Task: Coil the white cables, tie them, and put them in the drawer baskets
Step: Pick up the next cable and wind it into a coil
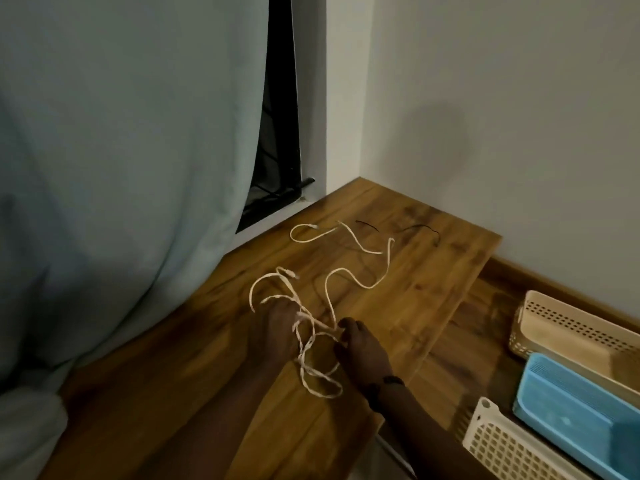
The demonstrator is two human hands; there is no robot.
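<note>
White cables [349,271] lie in loose tangled loops on a wooden surface [433,271]. My left hand [277,327] holds several strands bunched near the front of the tangle. Just to its right, my right hand [360,348] pinches a strand, and a loop [322,379] hangs between the two hands. A second white cable [311,233] curls farther back near the window. Three baskets stand at the right: a beige basket [568,327], a blue basket [571,407] and a white basket [502,445].
Thin dark ties [420,228] lie at the back of the wooden surface. A pale curtain [121,168] hangs on the left, and a dark window gap [277,150] shows beside it. White walls [502,116] close the corner behind.
</note>
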